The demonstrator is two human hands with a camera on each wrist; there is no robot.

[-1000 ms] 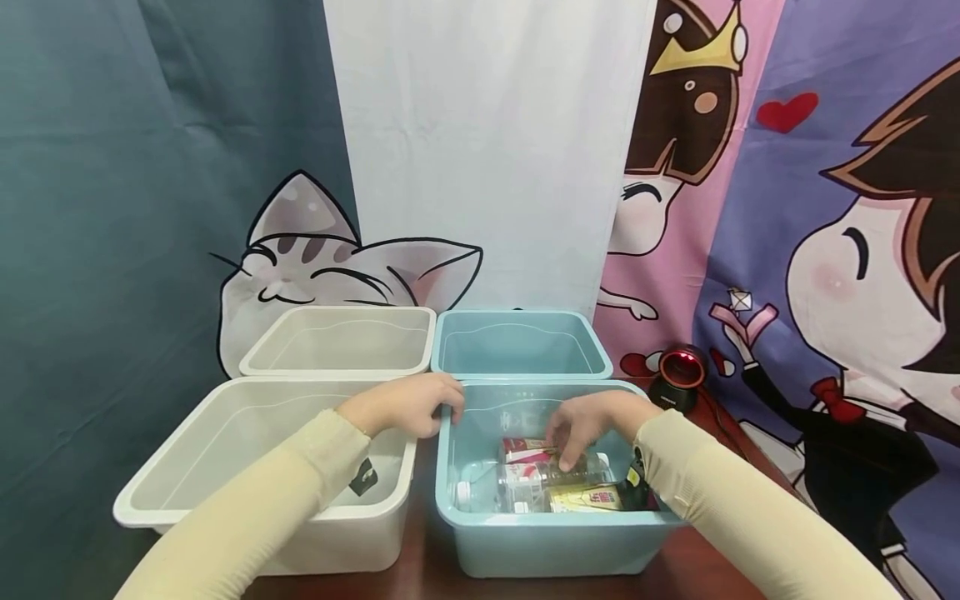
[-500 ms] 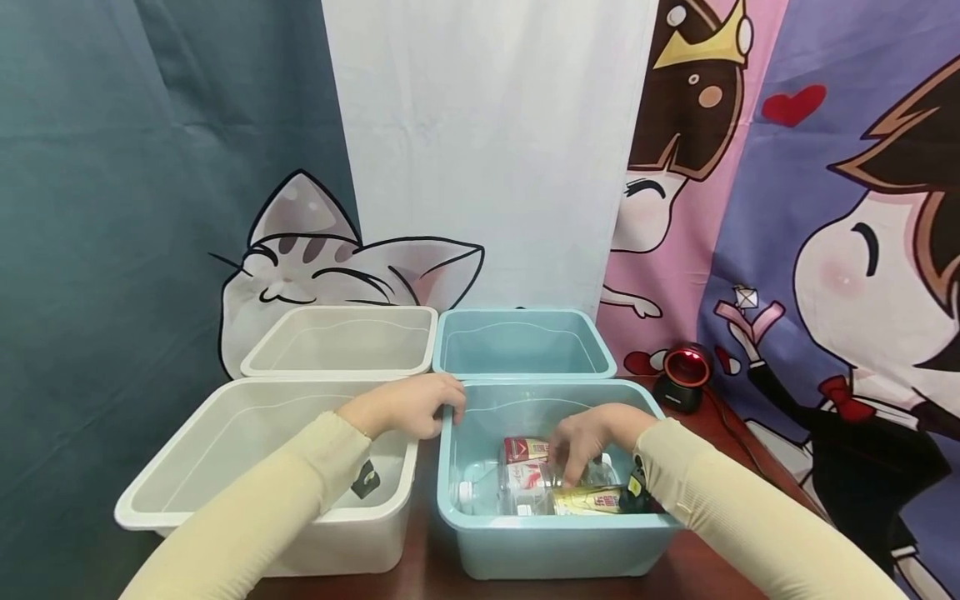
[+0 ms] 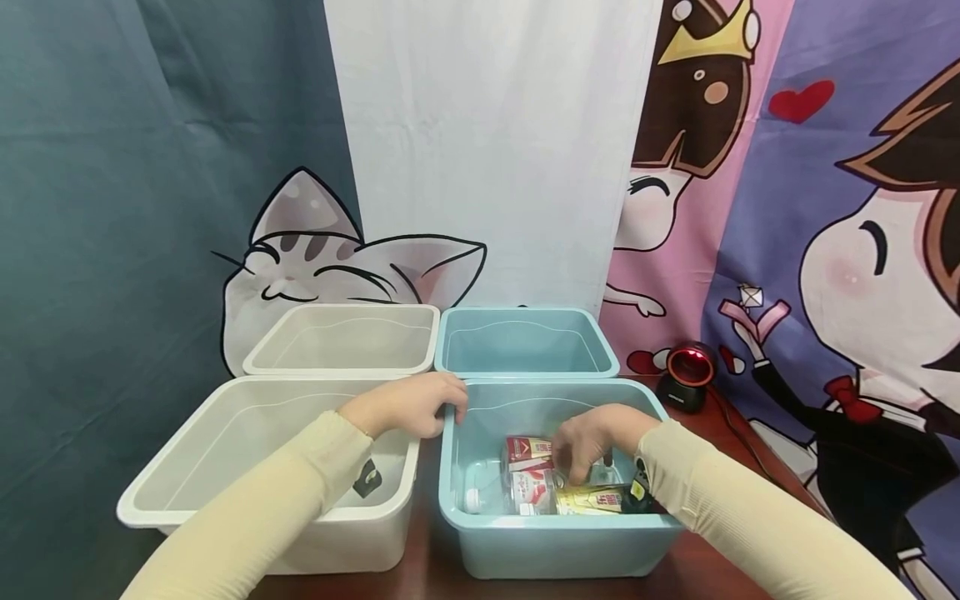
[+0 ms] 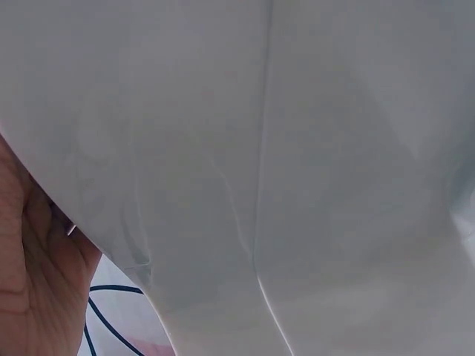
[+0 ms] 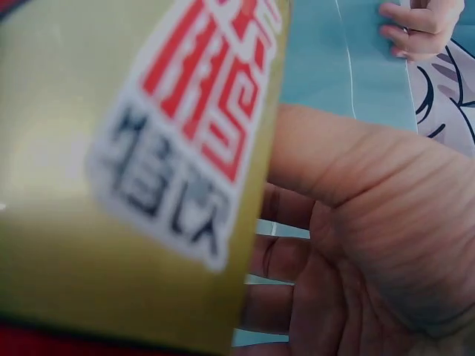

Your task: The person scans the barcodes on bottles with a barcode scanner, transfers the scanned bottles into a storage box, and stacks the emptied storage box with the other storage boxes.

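My left hand (image 3: 420,406) hooks its fingers over the left rim of the front blue bin (image 3: 555,546); those fingers also show at the top of the right wrist view. Inside that bin is my right hand (image 3: 592,437), reaching down with bent fingers. Its fingertips are hidden, so whether they pinch anything cannot be seen. Around it lie a red-and-white pack (image 3: 527,452), a clear plastic bottle with a pink-and-white label (image 3: 532,490) and a gold drink container (image 3: 588,501) with red lettering. That gold container (image 5: 111,245) blocks much of the right wrist view.
A front white bin (image 3: 341,542) stands to the left. Behind are a smaller white bin (image 3: 341,339) and a smaller blue bin (image 3: 525,343). A black scanner (image 3: 686,375) with a red light sits at the right on the dark red table (image 3: 720,500). Printed curtains (image 3: 487,150) hang behind.
My right hand has sunk slightly lower among the packages and its fingers have bent more. The labelled bottle and red pack have shifted slightly. My left hand stays on the rim.
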